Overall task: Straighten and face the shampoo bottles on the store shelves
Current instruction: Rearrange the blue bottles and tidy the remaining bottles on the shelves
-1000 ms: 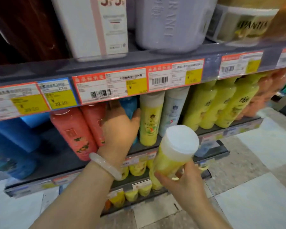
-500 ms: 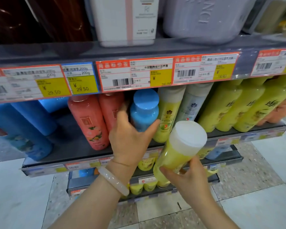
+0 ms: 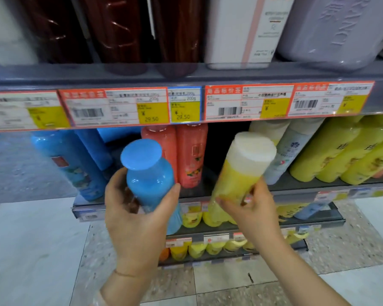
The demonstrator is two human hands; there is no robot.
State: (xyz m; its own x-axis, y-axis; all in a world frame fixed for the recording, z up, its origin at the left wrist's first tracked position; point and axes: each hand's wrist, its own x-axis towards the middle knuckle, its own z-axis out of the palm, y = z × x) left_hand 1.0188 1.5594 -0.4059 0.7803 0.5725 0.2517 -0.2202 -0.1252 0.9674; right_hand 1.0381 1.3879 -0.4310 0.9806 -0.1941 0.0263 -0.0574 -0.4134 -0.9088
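The blue plastic shampoo bottle with a flat blue cap is now off the middle shelf and in the air in front of it, gripped round its body by the left hand, thumb on one side and fingers wrapped behind. Half a second ago that bottle was standing between the coral-orange bottles and the yellow ones, with the hand only closing on it; its removal has left a dark empty slot there. The right hand grasps the yellow translucent bottle with a white cap by its lower body, tilted with the cap toward the camera, just in front of that slot. The blue one was misplaced, it seems, and the yellow bottle is likely meant for the gap, while the blue one probably belongs with the other blue bottles at the left. Price tags line the upper shelf's edge.
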